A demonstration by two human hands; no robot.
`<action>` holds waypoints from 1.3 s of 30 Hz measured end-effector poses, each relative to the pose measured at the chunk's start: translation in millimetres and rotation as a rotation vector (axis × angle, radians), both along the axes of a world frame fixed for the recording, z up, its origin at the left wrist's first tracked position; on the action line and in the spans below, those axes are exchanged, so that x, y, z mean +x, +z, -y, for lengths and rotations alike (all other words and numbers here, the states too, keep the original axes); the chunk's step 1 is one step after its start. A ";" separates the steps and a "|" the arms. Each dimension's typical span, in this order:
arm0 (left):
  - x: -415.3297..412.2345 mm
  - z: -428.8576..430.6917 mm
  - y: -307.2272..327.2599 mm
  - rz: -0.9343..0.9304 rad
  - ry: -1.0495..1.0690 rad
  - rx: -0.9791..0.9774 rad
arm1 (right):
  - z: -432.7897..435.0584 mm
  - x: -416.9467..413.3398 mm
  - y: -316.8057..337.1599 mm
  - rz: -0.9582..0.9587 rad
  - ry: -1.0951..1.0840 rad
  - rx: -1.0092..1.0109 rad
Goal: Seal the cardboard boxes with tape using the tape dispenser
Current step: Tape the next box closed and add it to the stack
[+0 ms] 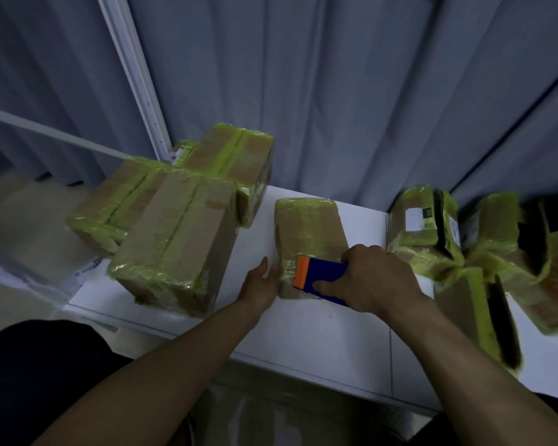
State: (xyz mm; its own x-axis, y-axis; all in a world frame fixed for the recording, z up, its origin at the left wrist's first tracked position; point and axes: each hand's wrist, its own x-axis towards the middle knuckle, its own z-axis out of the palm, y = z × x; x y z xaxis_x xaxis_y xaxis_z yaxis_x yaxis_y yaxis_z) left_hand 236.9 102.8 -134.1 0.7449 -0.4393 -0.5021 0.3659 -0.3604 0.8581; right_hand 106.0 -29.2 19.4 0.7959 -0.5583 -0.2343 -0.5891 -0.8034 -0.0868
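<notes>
Boxes (174,239) bound in crinkled yellow-green tape (157,273) are crowding the white table (303,333). Your right hand (374,278) is gripping the blue-and-orange tape dispenser (321,276) on the small box (310,226) at centre; your left hand (260,284), fingers straight, is touching its left side. Print on the label (414,218) at right is too blurred to read.

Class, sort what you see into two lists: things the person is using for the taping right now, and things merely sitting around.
In use:
small box, touched at its side by the left hand
blue and orange tape dispenser, gripped by the right hand

Lying about:
taped boxes at the left
gaping boxes at the right
grey curtain
</notes>
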 end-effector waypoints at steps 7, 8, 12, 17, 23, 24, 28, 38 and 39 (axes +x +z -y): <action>-12.6 -7.4 -10.2 0.143 0.151 -0.161 | 2.2 -1.1 -2.9 0.020 0.013 0.038; -15.3 -6.9 -9.6 0.158 0.046 -0.145 | 2.7 -1.0 -3.3 0.025 0.012 0.037; -13.8 -4.2 -5.3 0.032 -0.185 -0.201 | 3.3 0.3 -3.7 0.034 0.000 0.064; -10.6 -12.6 4.5 0.132 -0.172 -0.094 | 6.0 -0.2 -5.9 0.031 -0.020 0.087; -21.2 -12.7 14.3 0.354 -0.297 -0.225 | 7.4 -0.7 -8.1 0.028 -0.026 0.091; -18.6 -11.6 13.7 0.365 -0.341 -0.210 | 8.4 -0.5 -8.0 0.030 -0.032 0.097; -1.7 -23.7 15.0 0.440 -0.362 -0.185 | 11.8 -3.5 -7.6 0.041 -0.024 0.107; 28.2 -25.4 6.7 1.057 -0.617 -0.174 | 21.1 -14.2 -5.6 0.042 0.011 0.171; 28.7 -25.8 8.6 1.076 -0.630 -0.151 | 21.5 -15.8 -5.3 0.039 0.016 0.174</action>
State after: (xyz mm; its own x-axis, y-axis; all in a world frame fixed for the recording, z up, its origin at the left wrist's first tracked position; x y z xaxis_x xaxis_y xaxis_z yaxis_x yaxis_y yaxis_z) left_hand 265.6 128.5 -125.4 0.3856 -0.8671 0.3154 -0.7440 -0.0901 0.6621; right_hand 90.3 -50.7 14.1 0.8146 -0.4990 -0.2955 -0.5698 -0.7835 -0.2476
